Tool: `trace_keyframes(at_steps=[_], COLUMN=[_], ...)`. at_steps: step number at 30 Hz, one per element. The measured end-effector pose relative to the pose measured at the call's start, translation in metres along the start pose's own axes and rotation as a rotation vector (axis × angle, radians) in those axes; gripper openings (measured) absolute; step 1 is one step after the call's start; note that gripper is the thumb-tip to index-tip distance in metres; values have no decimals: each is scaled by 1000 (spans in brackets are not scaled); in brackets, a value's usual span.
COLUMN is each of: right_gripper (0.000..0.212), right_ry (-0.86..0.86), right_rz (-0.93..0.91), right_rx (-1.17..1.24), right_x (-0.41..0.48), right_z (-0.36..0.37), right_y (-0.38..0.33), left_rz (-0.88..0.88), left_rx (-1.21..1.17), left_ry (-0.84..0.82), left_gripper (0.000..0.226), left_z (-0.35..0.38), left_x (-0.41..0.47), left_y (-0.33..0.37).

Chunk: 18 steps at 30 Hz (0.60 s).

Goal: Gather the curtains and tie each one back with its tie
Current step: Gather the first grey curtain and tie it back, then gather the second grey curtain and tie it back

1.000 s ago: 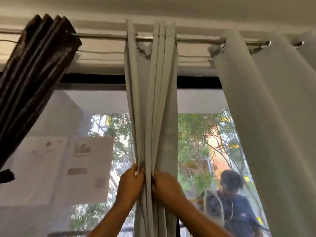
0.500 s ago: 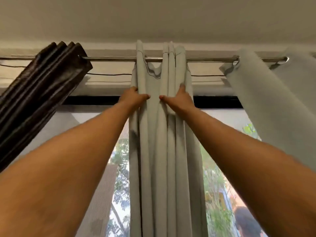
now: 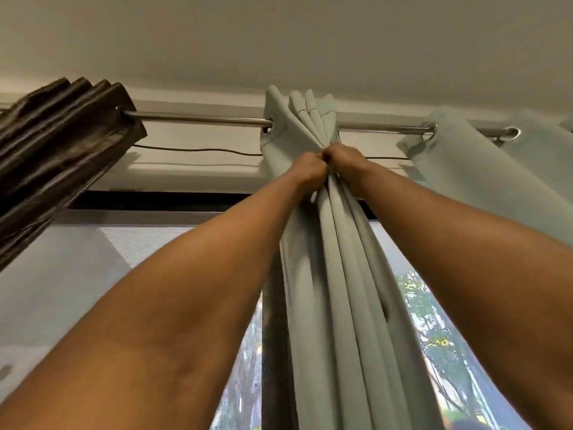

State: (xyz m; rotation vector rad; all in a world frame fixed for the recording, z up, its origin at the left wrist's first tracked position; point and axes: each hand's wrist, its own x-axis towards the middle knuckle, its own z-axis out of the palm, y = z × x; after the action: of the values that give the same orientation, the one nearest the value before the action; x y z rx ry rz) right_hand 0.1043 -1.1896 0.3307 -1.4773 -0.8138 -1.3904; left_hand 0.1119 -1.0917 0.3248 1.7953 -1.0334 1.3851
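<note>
One pale curtain (image 3: 335, 274) bunched under steel rod (image 3: 201, 118), beige ceiling (image 3: 279, 41)

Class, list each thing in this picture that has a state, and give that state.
middle pale green curtain: bunched tight, no tie visible
brown curtain: bunched on the rod
right pale curtain: spread, ungathered
left hand: grips the middle curtain's folds
right hand: grips them too
</note>
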Motion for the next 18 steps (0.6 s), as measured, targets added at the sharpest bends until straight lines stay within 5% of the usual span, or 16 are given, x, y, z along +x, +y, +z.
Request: trace_keyframes(at_steps=[2,6,7,11,15,18], right_gripper=[29,53,58,75,92,82], right_ry=[-16,333,299,-320,-428,-364], right_rz=[36,132,211,382,467,364], right_rx=[88,-56,-3,249,35,-93], right_x=[-3,5,3,-26,-73,-117], right_z=[0,-14,-14,-8,-22,-49], right_y=[3,16,17,26,38,43], left_rz=[-3,-53,-70,-173,-168,-78], left_rx=[-70,-344,-420,-512,-507,-172], left_ry=[-31,386,343,-117,180,428], left_gripper=[20,51,56,69,52,36], left_z=[-16,-47,-48,-17,8,17], left_x=[-6,-11,-13,-39,-84,-130], left_y=[-12,-38,-40,-43,-44,-41])
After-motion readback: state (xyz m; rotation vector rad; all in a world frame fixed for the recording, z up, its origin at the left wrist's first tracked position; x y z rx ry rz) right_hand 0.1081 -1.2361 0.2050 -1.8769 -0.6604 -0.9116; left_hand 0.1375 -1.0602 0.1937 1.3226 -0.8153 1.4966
